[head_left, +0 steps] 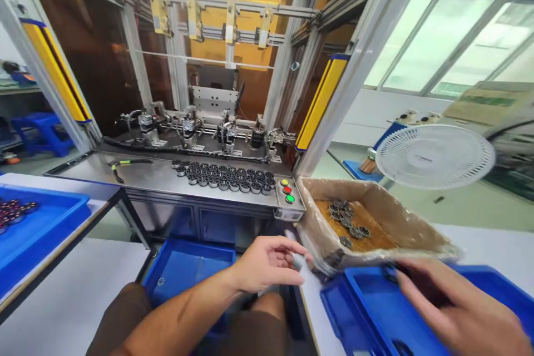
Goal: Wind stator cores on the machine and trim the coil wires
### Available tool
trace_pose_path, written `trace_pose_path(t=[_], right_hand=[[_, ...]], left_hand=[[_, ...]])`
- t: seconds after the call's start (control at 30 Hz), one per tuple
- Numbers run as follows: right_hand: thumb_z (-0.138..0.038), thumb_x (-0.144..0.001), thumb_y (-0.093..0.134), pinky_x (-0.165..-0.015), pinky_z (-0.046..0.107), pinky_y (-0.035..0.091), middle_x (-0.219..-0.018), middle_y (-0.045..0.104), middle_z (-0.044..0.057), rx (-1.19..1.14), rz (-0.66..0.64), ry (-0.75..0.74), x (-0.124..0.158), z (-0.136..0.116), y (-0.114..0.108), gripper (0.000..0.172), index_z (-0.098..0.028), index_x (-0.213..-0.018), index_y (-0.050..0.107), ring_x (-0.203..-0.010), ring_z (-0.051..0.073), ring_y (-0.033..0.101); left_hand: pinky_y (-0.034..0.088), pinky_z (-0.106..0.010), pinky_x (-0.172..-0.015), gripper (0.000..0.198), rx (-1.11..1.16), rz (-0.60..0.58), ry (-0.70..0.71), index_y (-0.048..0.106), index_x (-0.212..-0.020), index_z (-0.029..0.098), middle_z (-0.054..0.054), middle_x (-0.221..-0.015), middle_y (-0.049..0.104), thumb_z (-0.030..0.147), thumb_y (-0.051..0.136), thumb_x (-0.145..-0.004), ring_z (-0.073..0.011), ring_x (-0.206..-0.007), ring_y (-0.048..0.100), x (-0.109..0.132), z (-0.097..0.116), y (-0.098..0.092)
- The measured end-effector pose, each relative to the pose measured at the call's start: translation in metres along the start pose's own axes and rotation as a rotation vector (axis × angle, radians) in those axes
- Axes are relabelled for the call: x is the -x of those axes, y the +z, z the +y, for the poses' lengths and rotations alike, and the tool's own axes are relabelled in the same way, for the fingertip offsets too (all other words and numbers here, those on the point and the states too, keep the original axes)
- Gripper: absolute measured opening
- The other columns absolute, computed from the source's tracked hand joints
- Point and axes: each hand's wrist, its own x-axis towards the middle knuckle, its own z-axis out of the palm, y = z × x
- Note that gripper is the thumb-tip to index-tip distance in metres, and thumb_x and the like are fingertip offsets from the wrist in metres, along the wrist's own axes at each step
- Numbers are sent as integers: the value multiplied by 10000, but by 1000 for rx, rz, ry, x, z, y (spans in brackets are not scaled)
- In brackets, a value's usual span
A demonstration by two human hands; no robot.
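Observation:
My left hand (269, 264) hovers over my lap in front of the bench, fingers loosely curled and thumb apart. A small blurred grey patch shows by its fingertips; I cannot make out what it is. My right hand (463, 300) reaches over a blue bin (371, 311) at the right, thumb and fingers closed on a small dark round part (390, 271), partly hidden and blurred. Another dark part (403, 347) lies in that bin. Just behind stands a plastic-lined box (375, 200) with several black spoked round parts (344, 214) inside.
Rows of black round parts (225, 175) stand on the metal bench ledge (142, 175), near pliers (120, 166) and a button box (287, 197). Fixtures (227, 133) line the machine. A fan (436, 156) stands right; blue bins (192, 261) (41, 233) sit below and left.

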Motion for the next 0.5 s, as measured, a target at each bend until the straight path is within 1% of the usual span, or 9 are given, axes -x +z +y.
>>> trace_pose_path(t=[0.03, 0.07, 0.1, 0.17, 0.2, 0.27, 0.33, 0.43, 0.5], right_hand=[[-287, -905, 528, -833, 363, 563, -956, 707, 106, -133, 112, -67, -1, -26, -4, 144, -239, -986, 637, -838, 220, 693], [-257, -906, 538, -786, 334, 574, -936, 708, 93, -237, 130, -174, 1, -52, -5, 135, -228, -1007, 623, -816, 203, 692], [-221, -894, 559, -690, 290, 576, -859, 703, 65, -342, 195, -277, 5, -75, -5, 100, -226, -975, 617, -735, 178, 682], [-137, -880, 566, -631, 247, 564, -836, 699, 41, -504, 190, -352, 18, -110, -1, 147, -221, -994, 605, -713, 151, 671], [-106, -871, 569, -627, 242, 562, -835, 698, 36, -558, 183, -363, 26, -121, 1, 178, -220, -1003, 603, -718, 146, 669], [-70, -860, 574, -660, 256, 565, -861, 698, 39, -621, 155, -349, 38, -130, 2, 224, -219, -1025, 600, -757, 150, 668], [-54, -856, 572, -677, 271, 562, -867, 691, 40, -653, 152, -320, 46, -129, 1, 230, -220, -1013, 600, -775, 153, 660], [-50, -852, 575, -655, 272, 550, -851, 669, 36, -694, 140, -308, 47, -122, -3, 217, -219, -985, 600, -760, 151, 639], [-56, -848, 583, -640, 273, 543, -849, 649, 39, -704, 145, -312, 46, -120, -4, 207, -217, -976, 607, -759, 154, 627]], left_hand=[[535, -278, -755, 505, 46, 21, -12, 732, -967, 141, -96, -976, 741, 239, 925, -511, -153, -797, 666, 9, -2, 5], [540, -281, -753, 513, 74, 31, -27, 731, -963, 139, -96, -966, 745, 225, 931, -499, -156, -793, 673, 16, -4, 10], [545, -281, -749, 515, 89, 32, -43, 729, -967, 137, -96, -958, 746, 218, 932, -500, -156, -786, 679, 21, -6, 16], [552, -286, -746, 510, 89, 13, -80, 725, -989, 134, -92, -950, 747, 216, 924, -526, -152, -760, 684, 31, -8, 25], [556, -290, -748, 503, 85, -2, -96, 723, -998, 133, -90, -945, 748, 219, 918, -542, -152, -750, 686, 35, -8, 29], [563, -300, -759, 488, 89, -27, -104, 718, -1005, 135, -84, -936, 748, 209, 909, -562, -154, -748, 693, 41, -9, 35], [567, -303, -781, 457, 110, -40, -79, 719, -980, 146, -85, -985, 745, 176, 906, -564, -159, -780, 703, 45, -9, 38], [568, -303, -801, 359, 141, -38, -20, 724, -882, 154, -93, -1077, 736, 150, 900, -569, -165, -824, 713, 49, -10, 40], [572, -311, -797, 318, 135, -26, 2, 722, -842, 146, -101, -1061, 744, 162, 897, -577, -170, -811, 720, 51, -10, 40]])
